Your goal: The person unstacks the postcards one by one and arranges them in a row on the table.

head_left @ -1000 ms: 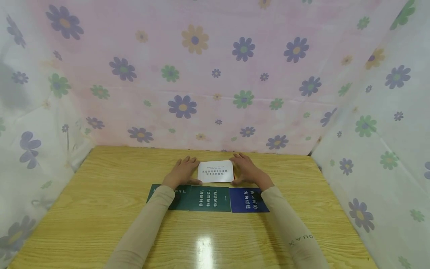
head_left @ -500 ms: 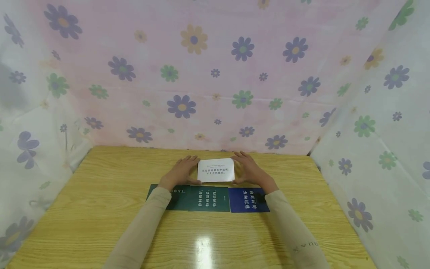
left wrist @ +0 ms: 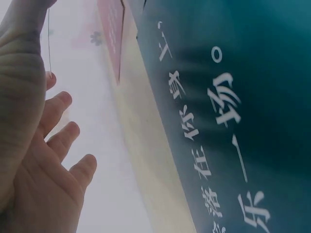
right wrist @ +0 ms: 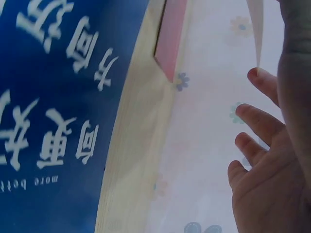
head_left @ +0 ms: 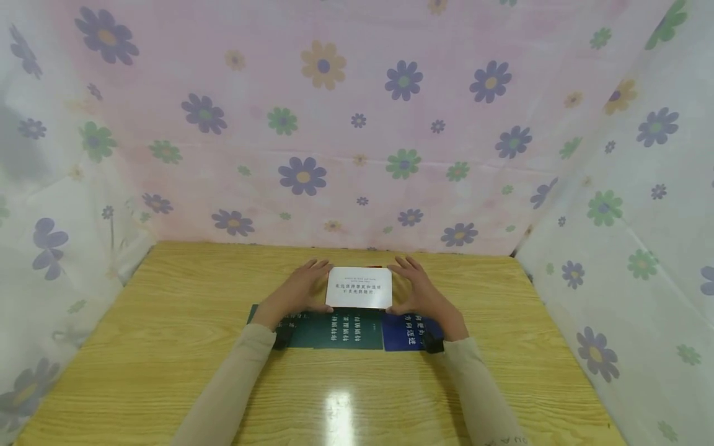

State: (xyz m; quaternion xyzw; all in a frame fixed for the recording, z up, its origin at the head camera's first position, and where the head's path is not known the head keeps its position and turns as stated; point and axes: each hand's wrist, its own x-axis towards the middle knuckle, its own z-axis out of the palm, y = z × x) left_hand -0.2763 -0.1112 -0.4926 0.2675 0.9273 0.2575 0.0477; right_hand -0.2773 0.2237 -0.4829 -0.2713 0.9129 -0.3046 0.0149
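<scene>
A white card with printed text is held up off the table between both hands. My left hand holds its left edge, thumb at the near corner and index finger at the far one. On the opposite edge, my right hand grips the same way. Both wrist views catch the card nearly edge-on, with the other fingers spread apart. Beneath it on the table lies a red card or stack, mostly hidden from the head view. Nearer me, two green cards and a blue card form a row.
Dark wrist bands hang just over the row of cards. The wood-grain table reaches back to a flower-printed curtain, which also encloses both sides.
The white card has been lifted and drawn toward me, held by both hands throughout. A red edge now shows behind it, and both forearms have pulled back slightly.
</scene>
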